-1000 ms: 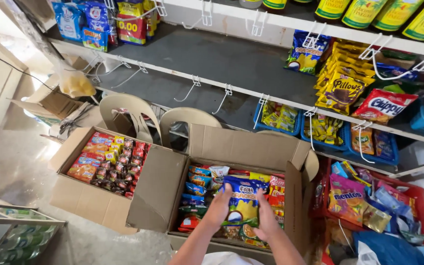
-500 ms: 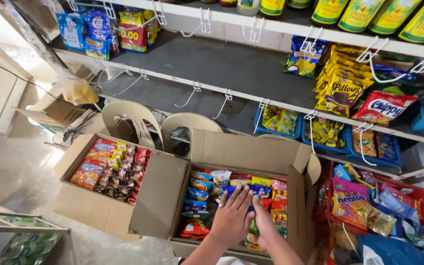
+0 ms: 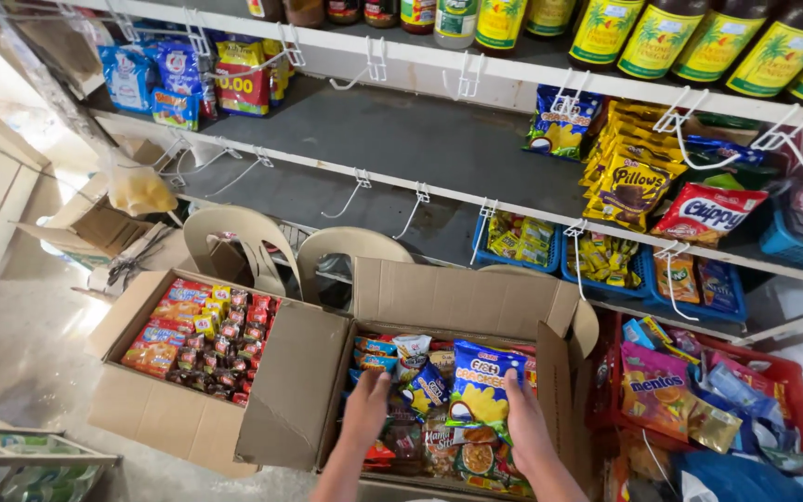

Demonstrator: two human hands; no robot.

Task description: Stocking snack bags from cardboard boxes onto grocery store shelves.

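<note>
**Lifting a strip of snack packs out of the open box**

I am standing over the open cardboard box [image 3: 476, 297] of mixed snacks, and everything here sits relative to it. My right hand [image 3: 524, 429] is closing around the right edge of a blue snack pack [image 3: 481, 389] with a yellow picture on it, holding it upright above the middle of the box; more packs are hanging below it in a chain, down into the box. My left hand [image 3: 367, 409] is resting over the left half of the box, fingers loosely curled on the packets there; I cannot tell whether it is gripping any of them.

Half a second ago both my hands were lying flat on the packets with the blue pack pressed down among them. Now it is standing clear of the rest, so I am judging that the strip is coming free and my left hand is only steadying what stays behind.

Left of the box, a second carton [image 3: 155, 372] of red and yellow packets is sitting open. Behind the box, two beige plastic chairs [image 3: 234, 237] are standing under the shelf [image 3: 401, 139]. To its right, a red crate [image 3: 773, 372] is holding loose sweets.
</note>
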